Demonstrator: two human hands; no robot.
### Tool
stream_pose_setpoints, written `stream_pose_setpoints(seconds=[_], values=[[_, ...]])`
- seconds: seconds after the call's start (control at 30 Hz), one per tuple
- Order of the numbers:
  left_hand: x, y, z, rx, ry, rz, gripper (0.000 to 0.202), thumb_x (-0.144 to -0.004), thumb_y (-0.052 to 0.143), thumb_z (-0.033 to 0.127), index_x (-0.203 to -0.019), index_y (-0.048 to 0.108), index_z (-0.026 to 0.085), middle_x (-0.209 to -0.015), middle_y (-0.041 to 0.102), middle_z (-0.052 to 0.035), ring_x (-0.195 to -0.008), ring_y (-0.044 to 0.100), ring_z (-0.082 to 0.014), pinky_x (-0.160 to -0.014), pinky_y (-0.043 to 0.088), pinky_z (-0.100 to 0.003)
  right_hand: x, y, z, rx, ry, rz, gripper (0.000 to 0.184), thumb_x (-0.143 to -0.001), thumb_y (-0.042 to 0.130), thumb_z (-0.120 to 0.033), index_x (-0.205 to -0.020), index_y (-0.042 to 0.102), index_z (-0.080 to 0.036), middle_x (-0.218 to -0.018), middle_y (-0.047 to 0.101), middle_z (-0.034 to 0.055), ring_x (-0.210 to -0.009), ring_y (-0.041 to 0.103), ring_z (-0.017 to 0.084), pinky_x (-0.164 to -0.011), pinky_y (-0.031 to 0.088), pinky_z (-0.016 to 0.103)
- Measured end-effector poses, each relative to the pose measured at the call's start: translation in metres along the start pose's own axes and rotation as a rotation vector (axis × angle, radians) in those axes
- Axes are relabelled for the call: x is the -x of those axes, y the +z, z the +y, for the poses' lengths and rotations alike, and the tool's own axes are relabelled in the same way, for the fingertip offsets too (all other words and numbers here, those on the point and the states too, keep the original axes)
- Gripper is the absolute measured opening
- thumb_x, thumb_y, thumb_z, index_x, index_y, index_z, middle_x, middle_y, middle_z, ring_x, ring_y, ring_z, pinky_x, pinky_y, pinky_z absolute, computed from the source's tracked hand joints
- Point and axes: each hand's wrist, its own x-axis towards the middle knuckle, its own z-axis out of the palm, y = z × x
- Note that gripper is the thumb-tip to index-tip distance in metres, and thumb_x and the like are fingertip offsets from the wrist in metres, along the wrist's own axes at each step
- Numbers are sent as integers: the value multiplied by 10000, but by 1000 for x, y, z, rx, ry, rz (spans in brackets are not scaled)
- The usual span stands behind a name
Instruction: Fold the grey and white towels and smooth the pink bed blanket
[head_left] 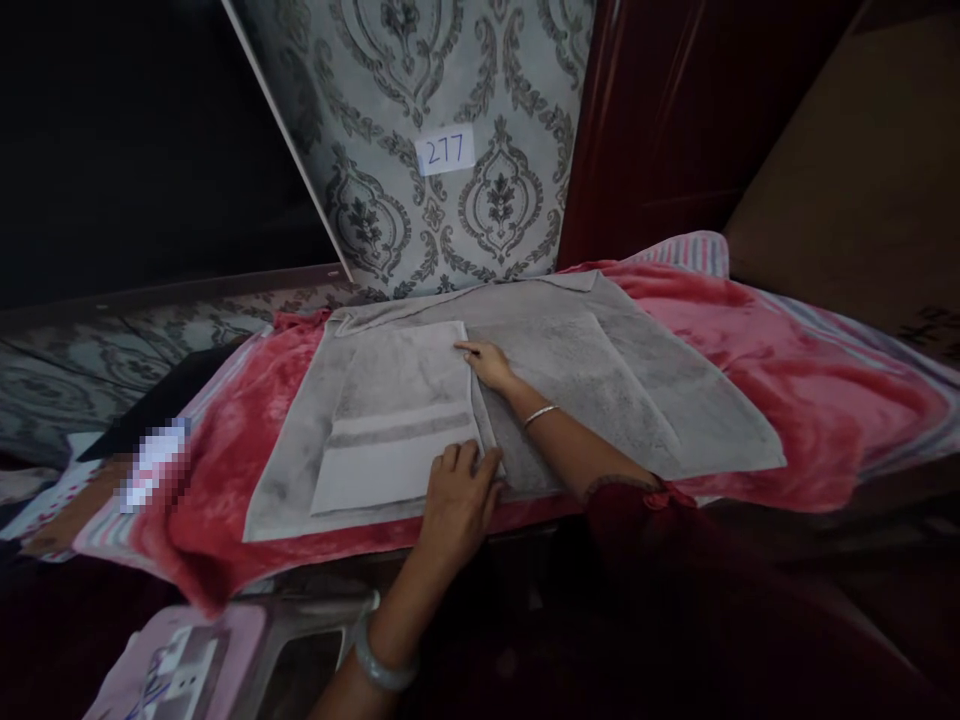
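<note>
A light grey towel (409, 375) with a darker band near its front end lies folded on the left half of a larger grey cloth (645, 390). My left hand (459, 500) is at the towel's near right corner, fingers bent over the edge and thumb on the right side. At the far right corner is my right hand (489, 364), its index finger stretched along the top and the thumb close beneath, pinching the edge. The undersides of the fingers are hidden.
Beneath the grey cloth spreads a red and pink blanket (232, 450) with striped edging. A dark screen (150, 150) stands at left, a brown box (862, 190) at right. A paper marked 277 (445, 150) is on the patterned wall. Below left is a pink item (244, 635).
</note>
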Motion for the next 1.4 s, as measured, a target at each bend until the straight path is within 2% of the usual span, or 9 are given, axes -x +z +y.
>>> stream_pose_setpoints(seconds=[0.13, 0.27, 0.53, 0.7, 0.9, 1.1, 1.27, 1.33, 1.4], values=[[-5, -2, -1, -34, -17, 25, 337, -914, 583, 246, -1248, 620, 224, -1152, 594, -110, -1001, 531, -262, -798, 486, -407, 0, 1, 1, -6, 2, 11, 420, -959, 521, -149, -1336, 668, -263, -1252, 695, 41, -1115, 629, 187, -1003, 461, 296], [-5, 7, -5, -91, 14, 71, 312, -903, 572, 173, -1210, 626, 184, -1101, 618, -105, -960, 555, -252, -776, 505, -395, 0, 2, -2, 1, 10, 25, 418, -964, 518, -169, -1345, 662, -261, -1263, 686, 52, -1137, 624, 199, -1008, 461, 301], [-1, 24, -18, -65, 125, 402, 237, -907, 496, 41, -1063, 624, 163, -961, 682, -70, -920, 609, -205, -865, 507, -355, 8, 3, -12, 44, 2, 73, 487, -929, 467, -124, -1347, 661, -279, -1237, 685, 39, -1118, 623, 186, -997, 462, 270], [4, 38, -21, -126, 167, 393, 264, -872, 524, 35, -1070, 629, 173, -980, 688, -89, -907, 622, -220, -813, 512, -371, 11, 3, -16, 90, 12, 89, 489, -922, 467, -139, -1361, 651, -251, -1209, 693, 52, -1091, 630, 187, -974, 465, 257], [12, 46, -20, -149, 141, 365, 336, -819, 551, 28, -1099, 636, 192, -1070, 688, -115, -959, 633, -248, -769, 525, -384, 6, -1, -27, 195, 29, 50, 470, -956, 533, -300, -1420, 594, -260, -1250, 672, 82, -1105, 626, 222, -942, 480, 296], [17, 48, -17, -149, 100, 421, 379, -792, 549, -11, -1088, 645, 206, -1085, 702, -107, -899, 629, -244, -757, 542, -390, -2, -1, -37, 331, -10, 29, 372, -948, 495, -228, -1260, 696, -263, -1371, 585, 114, -1254, 496, 278, -1019, 401, 412], [19, 55, -15, -136, 89, 476, 358, -813, 549, 10, -1095, 636, 212, -1107, 713, -101, -949, 637, -249, -809, 549, -404, -2, -3, -37, 377, -11, 48, 392, -970, 433, -238, -1261, 696, -235, -1460, 524, 125, -1279, 473, 294, -1027, 377, 457], [20, 61, -14, -125, 48, 531, 358, -815, 524, 7, -1078, 637, 221, -1090, 722, -98, -939, 637, -253, -812, 548, -419, -6, -5, -38, 386, -92, 59, 419, -979, 434, -266, -1340, 642, -224, -1554, 429, 121, -1380, 392, 289, -1096, 321, 466], [23, 66, -13, -126, 9, 544, 367, -816, 520, 14, -1081, 644, 237, -1104, 726, -99, -959, 639, -263, -833, 545, -440, -13, -5, -36, 386, -208, -14, 498, -986, 460, -346, -1464, 523, -216, -1621, 332, 113, -1470, 284, 278, -1174, 219, 491]])
